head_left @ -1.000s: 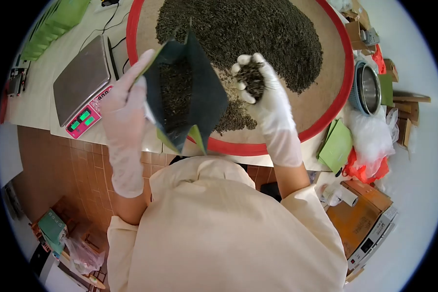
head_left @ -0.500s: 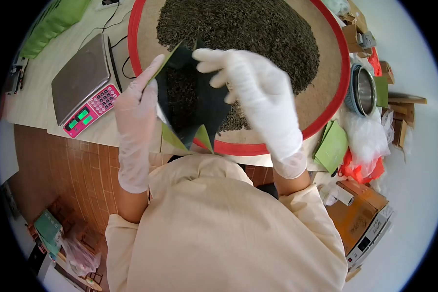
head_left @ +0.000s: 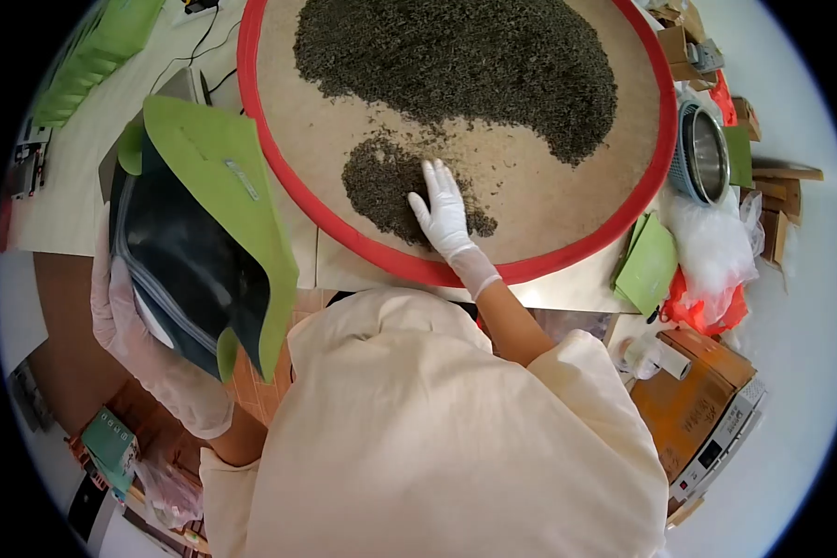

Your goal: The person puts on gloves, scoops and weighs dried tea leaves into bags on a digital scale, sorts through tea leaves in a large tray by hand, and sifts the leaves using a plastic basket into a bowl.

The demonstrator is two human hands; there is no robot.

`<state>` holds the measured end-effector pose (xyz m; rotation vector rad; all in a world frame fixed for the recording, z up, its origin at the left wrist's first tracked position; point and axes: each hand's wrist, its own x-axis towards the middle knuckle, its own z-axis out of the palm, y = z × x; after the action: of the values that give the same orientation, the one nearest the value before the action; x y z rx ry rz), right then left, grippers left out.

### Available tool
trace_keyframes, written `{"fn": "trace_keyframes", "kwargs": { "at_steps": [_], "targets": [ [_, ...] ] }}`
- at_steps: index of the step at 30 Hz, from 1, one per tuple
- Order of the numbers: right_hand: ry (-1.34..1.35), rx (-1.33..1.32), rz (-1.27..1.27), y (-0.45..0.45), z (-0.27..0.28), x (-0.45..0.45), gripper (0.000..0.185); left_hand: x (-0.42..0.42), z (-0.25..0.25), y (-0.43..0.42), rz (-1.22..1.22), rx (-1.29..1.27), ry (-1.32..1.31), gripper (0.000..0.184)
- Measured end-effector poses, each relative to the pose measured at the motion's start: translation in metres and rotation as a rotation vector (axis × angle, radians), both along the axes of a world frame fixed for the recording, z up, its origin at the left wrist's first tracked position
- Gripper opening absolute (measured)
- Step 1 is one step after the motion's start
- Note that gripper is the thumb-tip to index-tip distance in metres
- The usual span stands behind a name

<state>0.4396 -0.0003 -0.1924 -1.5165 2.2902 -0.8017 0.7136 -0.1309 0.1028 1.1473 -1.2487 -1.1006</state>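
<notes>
Holds a green bag (head_left: 200, 246) with a dark lining at the left, by the edge of the table (head_left: 60, 200), partly covering a scale (head_left: 186, 86). Clamps the fingers of the gloved left hand (head_left: 126, 316) on the bag's left side. Lays the gloved right hand (head_left: 445, 219) on a small heap (head_left: 372, 191) of dark, loose, dry material, with fingers stretched close together, thumb apart. Has a much larger heap (head_left: 465, 65) farther back on the same round, red-rimmed tray (head_left: 667, 121). Includes, right of it, green packets (head_left: 646, 265) and a steel bowl (head_left: 709, 163).
</notes>
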Motion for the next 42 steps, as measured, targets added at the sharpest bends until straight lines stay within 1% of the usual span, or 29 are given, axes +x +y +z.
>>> {"fn": "trace_keyframes", "kwargs": {
  "at_steps": [1, 2, 4, 5, 7, 10, 11, 14, 16, 18, 19, 20, 22, 23, 24, 25, 26, 28, 30, 31, 32, 33, 34, 35, 36, 38, 40, 41, 42],
  "targets": [
    [-0.037, 0.008, 0.06, -0.007, 0.0, 0.006, 0.06, 0.0, 0.0, 0.001, 0.036, 0.021, -0.007, 0.038],
    [-0.05, -0.03, 0.096, -0.016, -0.003, 0.011, 0.053, 0.002, -0.002, 0.002, 0.038, 0.016, -0.016, 0.038],
    [0.03, -0.035, 0.174, -0.028, -0.012, 0.012, 0.043, 0.01, -0.006, 0.001, 0.035, 0.017, -0.054, 0.037],
    [0.029, -0.034, 0.195, -0.03, -0.016, 0.012, 0.039, 0.016, -0.007, 0.002, -0.025, -0.005, -0.027, 0.037],
    [0.038, -0.039, 0.24, -0.029, -0.012, 0.011, 0.033, 0.023, -0.01, 0.0, -0.029, -0.029, -0.037, 0.037],
    [0.085, 0.006, 0.196, -0.013, 0.01, 0.014, 0.033, 0.02, -0.005, 0.001, -0.004, -0.018, -0.063, 0.038],
    [0.156, -0.016, 0.171, -0.009, 0.01, 0.014, 0.032, 0.016, -0.003, 0.003, 0.016, 0.014, -0.09, 0.038],
    [0.128, 0.093, 0.131, 0.001, 0.004, 0.014, 0.032, 0.004, -0.004, 0.007, -0.011, 0.047, -0.038, 0.04],
    [0.141, 0.045, 0.098, 0.006, 0.004, 0.013, 0.029, -0.005, -0.002, 0.006, -0.049, 0.032, -0.071, 0.04],
    [-0.093, 0.043, -0.039, 0.007, 0.005, 0.012, 0.022, -0.017, 0.002, 0.005, -0.082, 0.008, -0.103, 0.04],
    [-0.186, -0.02, -0.124, 0.006, 0.007, 0.01, 0.02, -0.026, 0.004, 0.005, -0.101, -0.005, -0.048, 0.039],
    [-0.181, -0.023, -0.125, 0.005, 0.009, 0.006, 0.02, -0.031, 0.005, 0.003, -0.119, -0.018, 0.008, 0.038],
    [-0.666, 0.189, -0.388, 0.0, 0.038, -0.003, 0.023, -0.037, 0.005, -0.001, -0.175, -0.015, 0.021, 0.037],
    [-0.932, 0.155, -0.475, -0.002, 0.063, -0.007, 0.025, -0.043, 0.006, -0.003, -0.217, -0.025, -0.076, 0.036],
    [-0.924, 0.151, -0.475, -0.003, 0.082, -0.011, 0.025, -0.049, 0.006, -0.004, -0.258, -0.035, -0.172, 0.036],
    [-1.123, 0.098, -0.491, -0.003, 0.097, -0.018, 0.023, -0.06, 0.008, -0.001, -0.286, 0.016, -0.193, 0.037],
    [-1.323, 0.044, -0.499, -0.005, 0.115, -0.023, 0.021, -0.065, 0.004, -0.004, -0.295, -0.069, -0.315, 0.035],
    [-1.259, -0.069, -0.383, -0.008, 0.177, -0.027, 0.02, -0.079, 0.002, -0.005, -0.368, -0.027, -0.341, 0.036],
    [-1.106, -0.147, -0.321, -0.011, 0.244, -0.022, 0.019, -0.095, -0.009, -0.005, -0.417, 0.01, -0.267, 0.036],
    [-1.019, -0.209, -0.236, -0.011, 0.27, -0.018, 0.019, -0.102, -0.014, -0.002, -0.435, 0.091, -0.228, 0.035],
    [-0.928, -0.269, -0.157, -0.012, 0.289, -0.014, 0.019, -0.108, -0.014, -0.001, -0.444, 0.193, -0.312, 0.034],
    [-0.824, -0.267, -0.096, -0.014, 0.306, -0.009, 0.02, -0.114, -0.024, -0.001, -0.473, 0.18, -0.251, 0.035],
    [-0.719, -0.261, -0.037, -0.017, 0.315, -0.003, 0.02, -0.12, -0.033, 0.001, -0.504, 0.168, -0.191, 0.035],
    [-0.53, -0.259, 0.08, -0.022, 0.311, 0.0, 0.021, -0.123, -0.035, 0.003, -0.52, 0.165, -0.184, 0.035],
    [-0.379, -0.236, 0.121, -0.025, 0.309, 0.008, 0.022, -0.125, -0.036, 0.004, -0.544, 0.189, -0.191, 0.038],
    [-0.045, -0.201, 0.09, -0.029, 0.3, 0.021, 0.025, -0.126, -0.035, 0.005, -0.57, 0.211, -0.195, 0.041],
    [0.028, -0.191, 0.088, -0.028, 0.304, 0.017, 0.024, -0.119, -0.033, 0.002, -0.554, 0.172, -0.231, 0.041],
    [-0.062, -0.34, 0.082, -0.026, 0.309, 0.011, 0.023, -0.114, -0.03, -0.002, -0.536, 0.172, -0.227, 0.041],
    [-0.157, -0.486, 0.076, -0.024, 0.314, 0.004, 0.022, -0.105, -0.025, -0.007, -0.5, 0.172, -0.329, 0.041]
  ]
}}
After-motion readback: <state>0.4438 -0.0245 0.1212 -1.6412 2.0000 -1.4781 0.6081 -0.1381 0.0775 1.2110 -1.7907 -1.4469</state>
